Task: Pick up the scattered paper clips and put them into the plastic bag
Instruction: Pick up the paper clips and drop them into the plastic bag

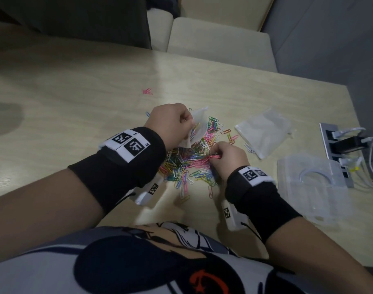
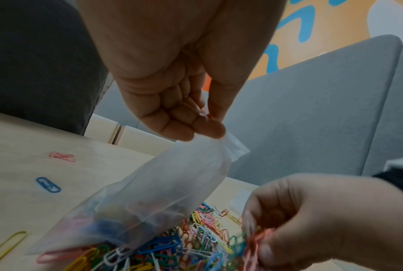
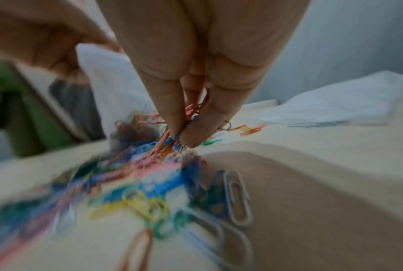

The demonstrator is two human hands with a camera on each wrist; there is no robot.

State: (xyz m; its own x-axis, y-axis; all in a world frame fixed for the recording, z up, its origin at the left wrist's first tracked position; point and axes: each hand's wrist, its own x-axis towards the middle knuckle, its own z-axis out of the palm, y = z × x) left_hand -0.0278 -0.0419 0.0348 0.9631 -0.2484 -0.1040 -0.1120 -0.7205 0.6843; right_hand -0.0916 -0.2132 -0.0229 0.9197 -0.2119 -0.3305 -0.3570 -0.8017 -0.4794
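A heap of coloured paper clips (image 1: 189, 160) (image 2: 172, 251) (image 3: 135, 176) lies on the light wooden table (image 1: 75, 85). My left hand (image 1: 172, 122) (image 2: 184, 110) pinches the top edge of a small clear plastic bag (image 1: 197, 126) (image 2: 158, 198) (image 3: 103, 77), which hangs over the heap with some clips inside. My right hand (image 1: 226, 158) (image 2: 311, 220) (image 3: 191, 113) pinches a bunch of clips, mostly pink and orange, just above the heap, beside the bag.
A pink clip pair (image 1: 147, 91) (image 2: 62, 156) and a blue clip (image 2: 48, 184) lie apart at the far left. Spare clear bags (image 1: 264, 128) and clear plastic packaging (image 1: 308, 183) lie to the right, next to a power strip (image 1: 338, 149) with cables. Chairs (image 1: 219, 39) stand beyond the far edge.
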